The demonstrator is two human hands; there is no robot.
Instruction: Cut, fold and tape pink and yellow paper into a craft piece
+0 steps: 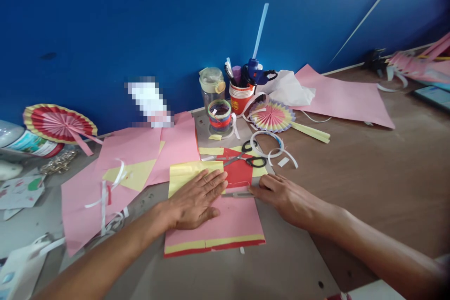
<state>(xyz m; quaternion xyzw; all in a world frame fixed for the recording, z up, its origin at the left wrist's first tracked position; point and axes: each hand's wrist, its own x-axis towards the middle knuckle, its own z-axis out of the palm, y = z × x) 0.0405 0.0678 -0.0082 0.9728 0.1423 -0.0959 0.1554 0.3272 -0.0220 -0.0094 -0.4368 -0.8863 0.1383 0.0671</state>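
Observation:
My left hand lies flat with fingers spread on a stack of pink, yellow and red paper sheets, pressing down where a folded yellow sheet meets the pink one. My right hand rests at the stack's right side, fingers drawn together on a thin grey ruler-like strip lying across the paper. Black-handled scissors lie on the red sheet just beyond both hands.
Behind stand a red cup of pens, a clear bottle and a tape roll. Pleated paper fans lie right of the cup and at far left. Loose pink sheets, white strips and a blue wall surround.

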